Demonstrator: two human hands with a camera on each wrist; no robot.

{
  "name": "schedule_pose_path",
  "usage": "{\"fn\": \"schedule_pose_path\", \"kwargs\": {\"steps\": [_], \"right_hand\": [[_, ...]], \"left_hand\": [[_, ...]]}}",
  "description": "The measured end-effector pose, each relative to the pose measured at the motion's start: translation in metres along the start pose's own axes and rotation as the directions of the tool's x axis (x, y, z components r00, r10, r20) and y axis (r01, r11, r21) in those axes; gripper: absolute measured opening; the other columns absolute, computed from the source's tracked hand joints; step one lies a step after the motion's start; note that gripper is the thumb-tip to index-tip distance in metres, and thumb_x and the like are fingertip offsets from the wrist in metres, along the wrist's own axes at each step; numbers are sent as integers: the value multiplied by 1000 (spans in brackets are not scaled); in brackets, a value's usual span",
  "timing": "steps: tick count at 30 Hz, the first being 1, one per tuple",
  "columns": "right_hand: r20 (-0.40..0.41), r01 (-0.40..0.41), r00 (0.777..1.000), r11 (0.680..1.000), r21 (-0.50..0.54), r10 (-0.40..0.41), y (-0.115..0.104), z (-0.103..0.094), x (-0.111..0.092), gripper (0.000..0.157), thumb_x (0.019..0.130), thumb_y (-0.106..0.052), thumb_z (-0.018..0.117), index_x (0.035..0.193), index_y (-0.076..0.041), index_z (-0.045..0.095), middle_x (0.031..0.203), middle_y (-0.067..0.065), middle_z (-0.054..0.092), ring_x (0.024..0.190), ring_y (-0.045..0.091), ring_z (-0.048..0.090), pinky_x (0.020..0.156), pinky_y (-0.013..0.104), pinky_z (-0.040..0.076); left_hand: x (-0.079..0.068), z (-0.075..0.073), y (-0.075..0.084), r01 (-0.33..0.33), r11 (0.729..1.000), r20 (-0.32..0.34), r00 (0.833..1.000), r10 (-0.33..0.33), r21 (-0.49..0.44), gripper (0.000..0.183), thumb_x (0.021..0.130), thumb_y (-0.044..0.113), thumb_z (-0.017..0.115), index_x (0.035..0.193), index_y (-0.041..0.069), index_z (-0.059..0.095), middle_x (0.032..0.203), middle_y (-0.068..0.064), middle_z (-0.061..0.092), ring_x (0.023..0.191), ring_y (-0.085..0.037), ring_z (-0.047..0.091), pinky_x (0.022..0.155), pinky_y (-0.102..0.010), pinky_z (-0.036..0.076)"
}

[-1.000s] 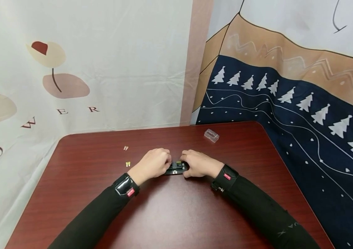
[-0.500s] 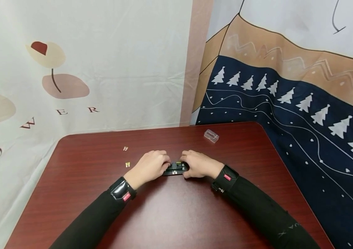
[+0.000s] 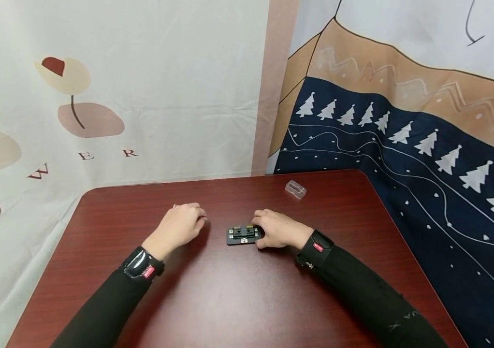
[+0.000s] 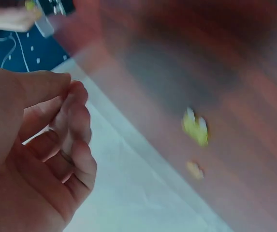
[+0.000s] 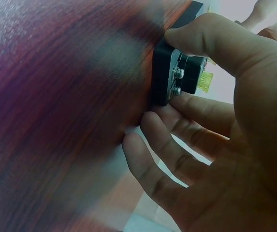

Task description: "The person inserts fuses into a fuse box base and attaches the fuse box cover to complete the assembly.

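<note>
My right hand (image 3: pixel 279 229) grips the right end of a black fuse holder block (image 3: pixel 241 236) on the table. In the right wrist view, the thumb lies on one long edge and fingertips on the other. The block carries silver screws (image 5: pixel 178 73) and a yellow blade fuse (image 5: pixel 205 81). My left hand (image 3: pixel 179 226) is over the table left of the block, fingers loosely curled, holding nothing. In the left wrist view, a loose yellow blade fuse (image 4: pixel 195 128) and a smaller tan one (image 4: pixel 195 169) lie near it. The left hand mostly hides both in the head view.
A small clear plastic case (image 3: pixel 296 189) stands near the back edge of the dark red table (image 3: pixel 247 299). Behind the table hangs a pale printed cloth (image 3: pixel 186 96), with a navy cloth (image 3: pixel 382 140) bearing white trees at the right.
My left hand has left the block and moved left, over the loose fuses, uncovering the block's left end. The right hand has stayed on the block.
</note>
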State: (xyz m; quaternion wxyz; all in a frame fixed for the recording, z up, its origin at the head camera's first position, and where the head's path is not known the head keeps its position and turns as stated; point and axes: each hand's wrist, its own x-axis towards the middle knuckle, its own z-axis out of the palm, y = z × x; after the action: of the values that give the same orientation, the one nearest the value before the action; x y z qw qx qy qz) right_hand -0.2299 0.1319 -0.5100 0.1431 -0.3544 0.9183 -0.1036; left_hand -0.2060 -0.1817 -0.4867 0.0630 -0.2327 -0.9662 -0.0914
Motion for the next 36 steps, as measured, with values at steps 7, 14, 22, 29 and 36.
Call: {"fn": "schedule_pose_path", "kwargs": {"steps": [7, 14, 22, 29, 36], "right_hand": [[1, 3, 1000, 1000, 5, -3, -1, -1, 0, 55, 90, -37, 87, 136, -9, 74, 116, -1, 63, 105, 16, 56, 92, 35, 54], [-4, 1, 1000, 1000, 2, -1, -1, -1, 0, 56, 90, -37, 87, 137, -9, 74, 116, -1, 63, 105, 16, 56, 93, 35, 54], [-3, 4, 1000, 1000, 9, -4, -1, -2, 0, 56, 91, -36, 87, 137, -8, 74, 117, 0, 63, 105, 16, 56, 94, 35, 54], [-2, -2, 1000, 1000, 8, 2, -1, -2, 0, 55, 90, -36, 87, 136, -9, 74, 116, -1, 63, 105, 16, 56, 94, 36, 54], [8, -11, 1000, 1000, 10, 11, -3, -4, -1, 55, 91, -36, 87, 137, -9, 74, 118, 0, 63, 107, 17, 56, 96, 36, 54]], "left_hand": [[-10, -19, -25, 95, 995, 51, 994, -95, 5, 8, 99, 12, 75, 95, 12, 83, 92, -4, 76, 86, -27, 76, 76, -53, 63], [-22, -19, -45, 136, 991, 138, 981, -136, 7, 10, 98, 10, 75, 96, 11, 85, 100, -7, 82, 88, -28, 77, 74, -52, 63], [-29, -13, -57, 142, 990, 174, 975, -137, -15, 11, 98, 13, 79, 103, 14, 89, 100, -4, 85, 99, -32, 81, 83, -58, 64], [-27, -7, -59, 118, 993, 172, 978, -116, -3, 9, 98, 13, 80, 95, 16, 88, 91, 0, 82, 89, -28, 79, 77, -55, 63], [-26, -4, -61, 125, 992, 187, 975, -122, -5, 11, 97, 11, 81, 89, 17, 86, 86, 1, 80, 81, -22, 73, 71, -49, 61]]}}
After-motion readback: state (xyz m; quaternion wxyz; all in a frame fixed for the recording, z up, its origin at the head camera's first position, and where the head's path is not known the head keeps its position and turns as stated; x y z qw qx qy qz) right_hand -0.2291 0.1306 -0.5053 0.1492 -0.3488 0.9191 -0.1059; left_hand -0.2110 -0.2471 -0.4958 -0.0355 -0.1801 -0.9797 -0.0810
